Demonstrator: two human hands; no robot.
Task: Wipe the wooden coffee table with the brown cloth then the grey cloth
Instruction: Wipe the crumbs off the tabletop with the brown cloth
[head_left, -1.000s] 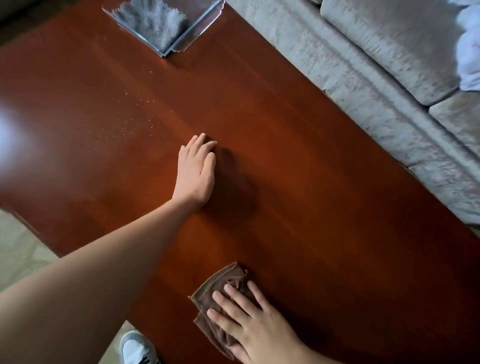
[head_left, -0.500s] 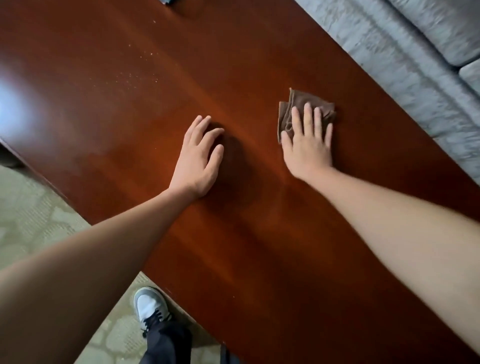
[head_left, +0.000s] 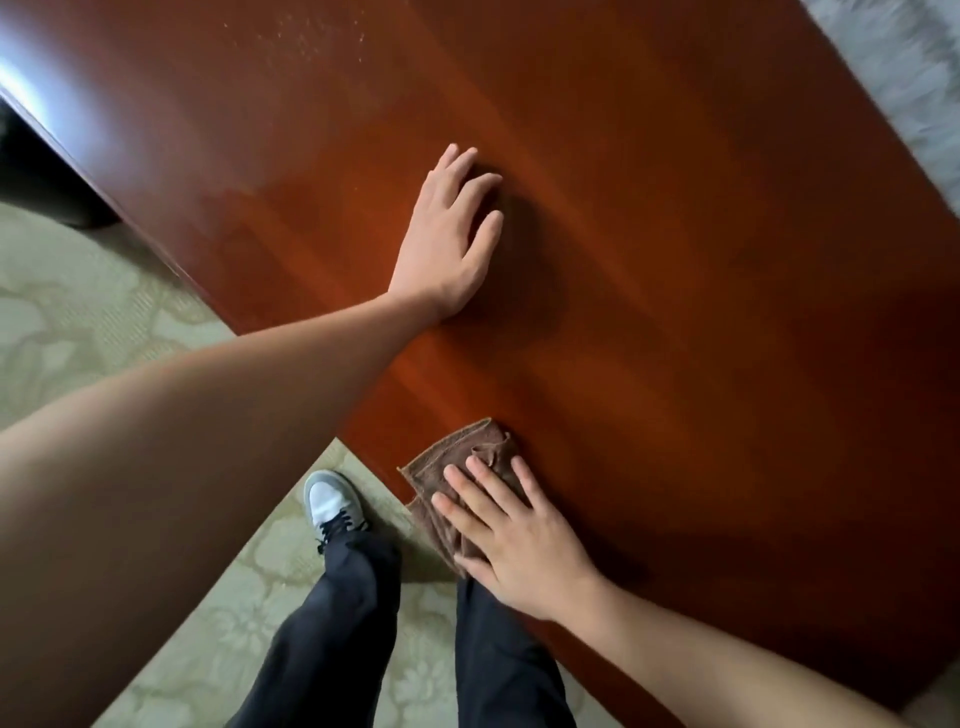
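Note:
The red-brown wooden coffee table (head_left: 701, 260) fills most of the view. My right hand (head_left: 514, 540) lies flat with straight fingers on the folded brown cloth (head_left: 447, 467), pressing it onto the table at its near edge. My left hand (head_left: 452, 239) rests flat on the bare table top farther in, fingers straight and together, holding nothing. Pale crumbs or dust specks (head_left: 311, 36) dot the table's far part. The grey cloth is out of view.
A grey sofa (head_left: 904, 67) runs along the table's far right side. Patterned green carpet (head_left: 104, 301) lies to the left and below. My legs in dark trousers (head_left: 337, 623) and a white shoe (head_left: 332, 499) stand at the table's near edge.
My right hand has slid the brown cloth from the table's far side near the sofa back to the near edge. My left hand has stayed put. The view has tilted down.

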